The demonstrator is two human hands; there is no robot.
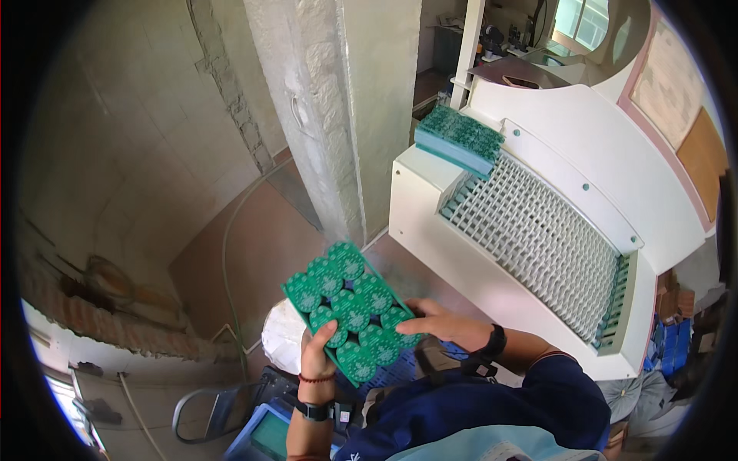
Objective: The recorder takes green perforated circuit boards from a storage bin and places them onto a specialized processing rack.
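Observation:
A green panel of round printed circuit boards (pixel 355 313) with small star-shaped gaps between the circles is held up in front of my body. My left hand (pixel 317 352) grips its lower left edge, thumb lying on the top face. On the right edge, my right hand (pixel 432 320) holds it with the thumb on top and the other fingers mostly hidden beneath. Whether one panel or a thin stack is in my hands, I cannot tell.
To the right stands a white machine with a bed of grey rollers (pixel 538 238). A stack of green circuit board panels (pixel 461 138) sits on its far left corner. A blue crate (pixel 257 434) is at lower left, beside a chair (pixel 207 415). A concrete pillar (pixel 330 115) rises ahead.

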